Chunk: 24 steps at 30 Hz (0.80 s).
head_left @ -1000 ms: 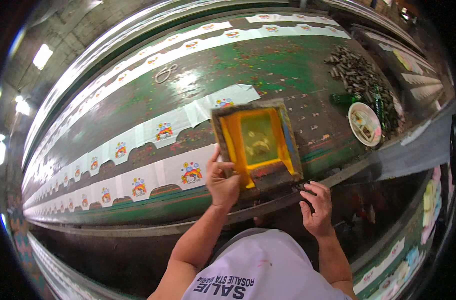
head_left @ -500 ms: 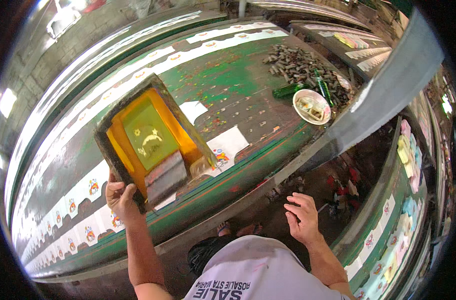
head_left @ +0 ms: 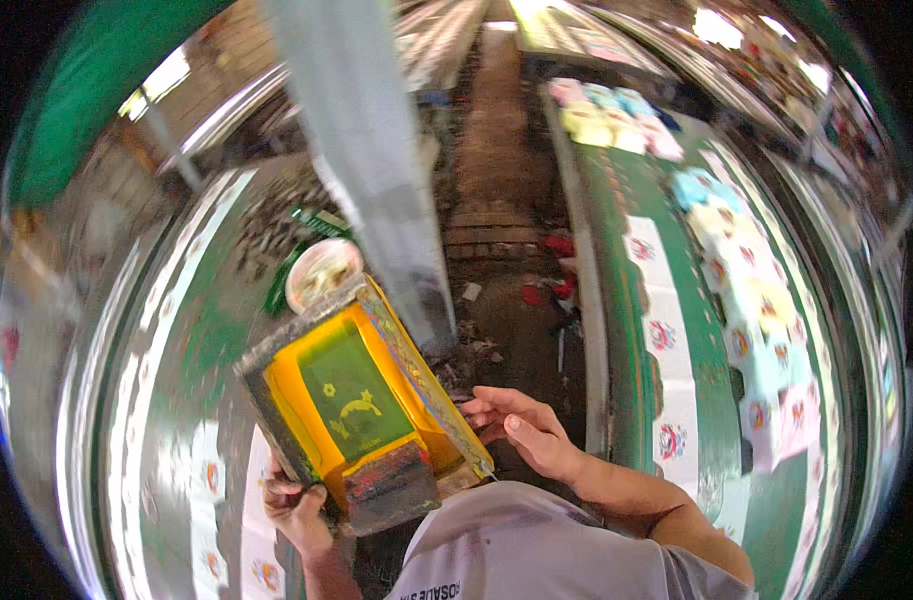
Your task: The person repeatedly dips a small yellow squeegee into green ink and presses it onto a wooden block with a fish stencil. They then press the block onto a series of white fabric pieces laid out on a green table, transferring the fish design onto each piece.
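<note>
My left hand (head_left: 297, 508) grips the lower left side of a screen-printing frame (head_left: 417, 360), held tilted in front of me. It has yellow-orange inner margins, a green mesh (head_left: 352, 390) with a small pattern and a dark, red-smudged flat piece (head_left: 387, 485) at its lower end. My right hand (head_left: 522, 430) is beside the frame's right edge, fingers apart and slightly curled; whether the fingertips touch it is unclear. Just beyond the frame lie a round bowl (head_left: 320, 272) and green bottles (head_left: 319, 221).
A table (head_left: 192, 340) on my left carries printed white strips and a dark pile (head_left: 267, 225). The right-hand table (head_left: 627, 350) holds printed strips and pastel fabric pieces (head_left: 767, 300). A grey column (head_left: 362, 150) stands ahead, beside an aisle (head_left: 497, 170) with scattered scraps.
My view has swung right, from facing the table to facing along the aisle. The frame in my left hand has turned with me and come lower. My right hand has moved close to it.
</note>
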{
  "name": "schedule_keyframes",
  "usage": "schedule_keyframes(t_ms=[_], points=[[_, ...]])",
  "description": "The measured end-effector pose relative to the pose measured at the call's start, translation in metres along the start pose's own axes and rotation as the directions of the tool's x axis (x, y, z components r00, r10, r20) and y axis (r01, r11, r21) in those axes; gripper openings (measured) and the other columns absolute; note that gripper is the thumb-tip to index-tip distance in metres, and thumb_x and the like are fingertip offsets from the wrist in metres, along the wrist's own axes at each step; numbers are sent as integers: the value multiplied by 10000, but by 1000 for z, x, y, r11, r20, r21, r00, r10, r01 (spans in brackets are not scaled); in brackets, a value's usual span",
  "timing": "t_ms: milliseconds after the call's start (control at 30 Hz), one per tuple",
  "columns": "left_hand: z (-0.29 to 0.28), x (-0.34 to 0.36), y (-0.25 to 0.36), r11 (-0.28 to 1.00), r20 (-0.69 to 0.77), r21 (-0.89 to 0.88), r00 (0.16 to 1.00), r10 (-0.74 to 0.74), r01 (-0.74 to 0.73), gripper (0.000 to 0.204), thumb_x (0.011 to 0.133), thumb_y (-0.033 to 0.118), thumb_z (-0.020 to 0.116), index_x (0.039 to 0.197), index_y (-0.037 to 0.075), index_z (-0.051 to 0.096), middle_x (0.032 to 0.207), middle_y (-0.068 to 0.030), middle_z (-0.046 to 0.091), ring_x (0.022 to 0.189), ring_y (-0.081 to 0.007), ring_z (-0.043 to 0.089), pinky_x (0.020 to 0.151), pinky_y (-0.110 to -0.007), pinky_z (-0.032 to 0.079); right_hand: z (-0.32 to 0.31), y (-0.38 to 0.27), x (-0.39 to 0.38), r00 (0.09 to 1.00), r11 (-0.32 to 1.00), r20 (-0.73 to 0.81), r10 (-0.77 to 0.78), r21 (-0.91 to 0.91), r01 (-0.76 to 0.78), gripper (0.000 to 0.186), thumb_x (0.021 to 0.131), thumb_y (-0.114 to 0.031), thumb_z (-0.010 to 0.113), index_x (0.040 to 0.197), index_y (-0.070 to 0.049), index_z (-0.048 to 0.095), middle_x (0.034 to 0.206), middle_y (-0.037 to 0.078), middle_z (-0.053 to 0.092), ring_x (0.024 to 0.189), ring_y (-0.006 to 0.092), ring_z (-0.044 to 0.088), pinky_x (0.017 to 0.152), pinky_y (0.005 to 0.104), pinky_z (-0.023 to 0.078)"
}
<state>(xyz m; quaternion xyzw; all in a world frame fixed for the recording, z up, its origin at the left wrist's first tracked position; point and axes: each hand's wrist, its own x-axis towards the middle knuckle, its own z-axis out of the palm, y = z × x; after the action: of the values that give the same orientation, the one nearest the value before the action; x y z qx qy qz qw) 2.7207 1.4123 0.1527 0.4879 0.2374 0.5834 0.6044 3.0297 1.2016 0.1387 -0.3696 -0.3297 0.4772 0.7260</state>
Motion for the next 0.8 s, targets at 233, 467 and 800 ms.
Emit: schedule_keyframes(t_ms=[233, 467, 800], points=[[109, 29, -50, 994, 391, 83, 916, -93, 65, 348, 785, -240, 663, 970, 46, 594, 1740, -341, 524, 1566, -404, 598, 1266, -517, 515, -25, -12, -61, 972, 983, -227, -62, 153, 99, 765, 1183, -466, 635, 1769, -22, 422, 1624, 103, 627, 1408, 196, 637, 1191, 421, 511], [207, 19, -98, 981, 668, 192, 733, -127, -5, 333, 822, -245, 710, 1006, 27, 652, 1765, -314, 488, 1601, -389, 553, 1271, -478, 488, -48, -20, -119, 714, 961, -682, -158, 61, 271, 728, 1066, -313, 801, 1656, 13, 527, 1530, 131, 705, 1384, 245, 696, 1184, 450, 565], [374, 22, 2, 776, 886, -461, -175, 429, -431, 220, 1005, 72, 815, 1222, 66, 781, 1464, -191, 763, 1382, -339, 725, 1225, -610, 495, -63, -12, -206, 217, 823, -902, -373, -214, 526, 631, 1112, -470, 691, 1559, -35, 600, 1384, 125, 759, 1274, 299, 744, 1066, 486, 626]])
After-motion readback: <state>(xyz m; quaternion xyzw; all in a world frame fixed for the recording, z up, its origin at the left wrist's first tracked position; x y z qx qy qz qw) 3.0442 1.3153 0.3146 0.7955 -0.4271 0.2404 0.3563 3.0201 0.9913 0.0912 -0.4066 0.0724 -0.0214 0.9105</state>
